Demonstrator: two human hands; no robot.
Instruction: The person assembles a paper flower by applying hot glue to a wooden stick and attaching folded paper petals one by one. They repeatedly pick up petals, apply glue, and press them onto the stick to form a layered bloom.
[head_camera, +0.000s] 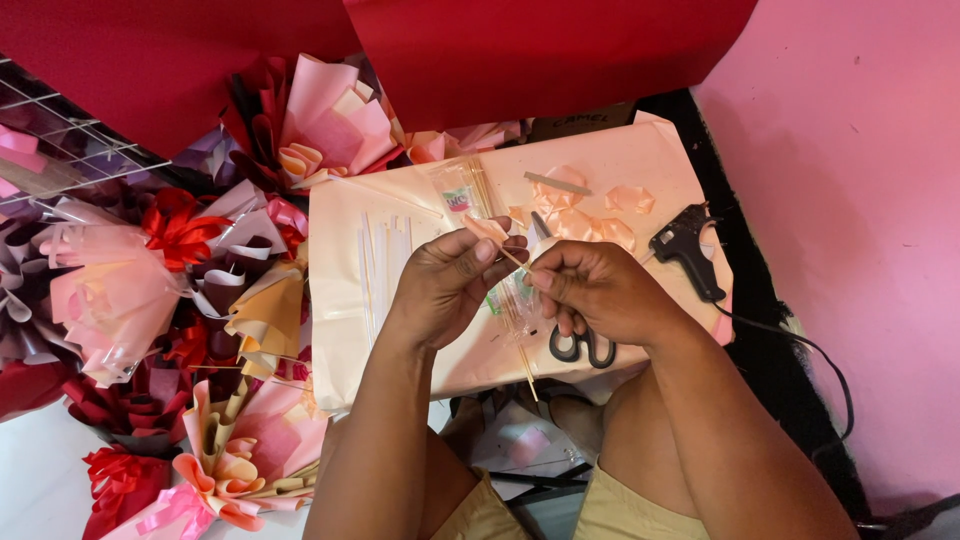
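Peach ribbon (487, 228) sits pinched at the tip of a thin wooden skewer (512, 262), held above the cream paper-covered work surface (340, 240) — largest thing in view after the red sheets (540, 50) overhead and the wrapped paper bouquets (130, 290) heaped at the left. The left hand (445, 285) grips the ribbon against the stick with thumb and forefinger; the right hand (600, 292) is closed on the skewer lower down, fingers curled. Looped ribbon pieces (590, 215) lie beyond, a black glue gun (685, 245) rests at the right edge, and black scissors (582, 348) lie just under the right hand. My judgement: the ribbon could slip or unfurl if the pinch loosens, and the slender stick may snap under twisting. Hidden — the ribbon's exact fold, any glue on it, and the contents of the clear packet (458, 195) of sticks are hard to make out.
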